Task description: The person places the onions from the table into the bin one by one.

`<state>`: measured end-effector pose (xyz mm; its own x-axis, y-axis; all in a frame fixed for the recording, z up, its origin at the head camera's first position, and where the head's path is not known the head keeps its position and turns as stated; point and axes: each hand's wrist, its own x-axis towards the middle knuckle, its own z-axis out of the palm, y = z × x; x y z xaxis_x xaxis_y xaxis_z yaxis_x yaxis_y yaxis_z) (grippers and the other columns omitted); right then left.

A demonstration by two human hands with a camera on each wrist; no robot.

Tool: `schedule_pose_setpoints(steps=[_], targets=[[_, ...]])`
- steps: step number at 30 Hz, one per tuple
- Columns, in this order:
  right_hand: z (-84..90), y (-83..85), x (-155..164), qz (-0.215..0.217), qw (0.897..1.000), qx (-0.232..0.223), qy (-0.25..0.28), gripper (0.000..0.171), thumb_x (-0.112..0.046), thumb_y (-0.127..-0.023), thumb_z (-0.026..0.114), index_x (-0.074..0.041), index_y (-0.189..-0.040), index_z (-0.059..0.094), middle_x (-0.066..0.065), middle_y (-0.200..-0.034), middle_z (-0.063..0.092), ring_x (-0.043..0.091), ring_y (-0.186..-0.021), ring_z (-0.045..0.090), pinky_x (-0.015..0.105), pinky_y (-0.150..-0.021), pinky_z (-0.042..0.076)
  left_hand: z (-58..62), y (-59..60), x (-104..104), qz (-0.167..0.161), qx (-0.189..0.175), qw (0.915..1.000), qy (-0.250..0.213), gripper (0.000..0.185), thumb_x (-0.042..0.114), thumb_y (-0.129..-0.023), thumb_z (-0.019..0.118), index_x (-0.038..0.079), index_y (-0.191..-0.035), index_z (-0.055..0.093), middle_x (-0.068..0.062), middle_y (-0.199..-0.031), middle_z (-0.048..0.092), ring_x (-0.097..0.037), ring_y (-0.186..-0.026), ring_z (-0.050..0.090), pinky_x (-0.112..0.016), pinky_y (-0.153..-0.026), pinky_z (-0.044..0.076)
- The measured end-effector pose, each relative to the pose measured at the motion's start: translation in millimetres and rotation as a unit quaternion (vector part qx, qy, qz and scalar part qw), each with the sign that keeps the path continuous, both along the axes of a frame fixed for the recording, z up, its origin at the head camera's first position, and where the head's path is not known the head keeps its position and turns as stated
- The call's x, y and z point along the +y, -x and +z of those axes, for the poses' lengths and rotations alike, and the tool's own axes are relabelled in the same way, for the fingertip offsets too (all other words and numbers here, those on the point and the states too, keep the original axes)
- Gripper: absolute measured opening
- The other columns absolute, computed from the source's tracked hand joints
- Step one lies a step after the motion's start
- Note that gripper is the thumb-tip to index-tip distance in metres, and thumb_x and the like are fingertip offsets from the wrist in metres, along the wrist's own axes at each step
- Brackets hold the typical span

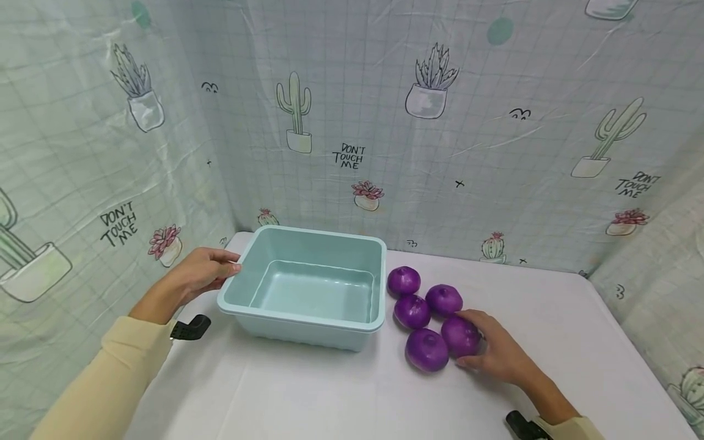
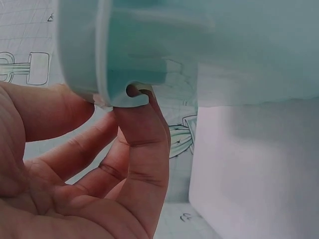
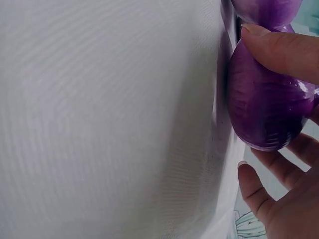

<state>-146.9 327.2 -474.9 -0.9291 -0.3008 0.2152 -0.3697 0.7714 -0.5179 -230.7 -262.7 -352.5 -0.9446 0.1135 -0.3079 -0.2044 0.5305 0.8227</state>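
Note:
A light blue plastic basin (image 1: pixel 302 331) stands on the white table with its open top up and nothing in it. At its left rim, my left hand (image 1: pixel 205 272) pinches the edge between thumb and fingers; the left wrist view shows the fingers under the lip (image 2: pixel 102 50). To the right of the basin, several purple onions lie close together. My right hand (image 1: pixel 497 345) holds the rightmost onion (image 1: pixel 459 335), thumb on its near side and fingers over its far side. This onion (image 3: pixel 269 99) sits at the table surface. Right beside it is another onion (image 1: pixel 428 351).
The other onions, one at the back (image 1: pixel 404 281), one in the middle (image 1: pixel 411 311) and one to its right (image 1: pixel 443 299), cluster by the basin's right wall. A curtain (image 1: pixel 352 91) printed with cacti hangs behind and around the white table (image 1: pixel 308 397).

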Motion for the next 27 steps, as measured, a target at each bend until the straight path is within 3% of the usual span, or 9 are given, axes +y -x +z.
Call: schedule_pose_setpoints(steps=[13, 22, 27], targets=[[13.7, -5.0, -2.1, 0.004, 1.0, 0.017, -0.025, 0.091, -0.022, -0.063, 0.099, -0.011, -0.143, 0.057, 0.012, -0.141, 0.061, 0.039, -0.129, 0.059, 0.063, -0.1, 0.053, 2.1, 0.2, -3.1, 0.003, -0.007, 0.9999, -0.008, 0.058, 0.024, -0.106, 0.061, -0.006, -0.152, 0.044, -0.017, -0.134, 0.064, -0.013, -0.098, 0.067, -0.026, -0.085, 0.059], [35.0, -7.8, 0.8, 0.028, 0.996, 0.081, -0.034, 0.091, -0.022, -0.059, 0.102, -0.015, -0.14, 0.061, 0.008, -0.136, 0.064, 0.019, -0.117, 0.06, 0.033, -0.084, 0.058, 2.8, -0.4, -2.4, 0.005, -0.005, 1.0, -0.001, 0.056, 0.022, -0.105, 0.062, -0.006, -0.151, 0.046, -0.017, -0.132, 0.064, -0.016, -0.098, 0.065, -0.027, -0.085, 0.059], [49.4, -9.4, 0.3, 0.032, 0.996, 0.074, -0.031, 0.091, -0.024, -0.061, 0.101, -0.018, -0.141, 0.06, 0.008, -0.139, 0.062, 0.013, -0.117, 0.057, 0.029, -0.081, 0.056, 0.6, -0.9, 1.8, 0.013, -0.007, 0.9998, -0.01, 0.054, 0.02, -0.105, 0.062, -0.007, -0.15, 0.047, -0.015, -0.126, 0.066, -0.017, -0.095, 0.063, -0.027, -0.082, 0.058]])
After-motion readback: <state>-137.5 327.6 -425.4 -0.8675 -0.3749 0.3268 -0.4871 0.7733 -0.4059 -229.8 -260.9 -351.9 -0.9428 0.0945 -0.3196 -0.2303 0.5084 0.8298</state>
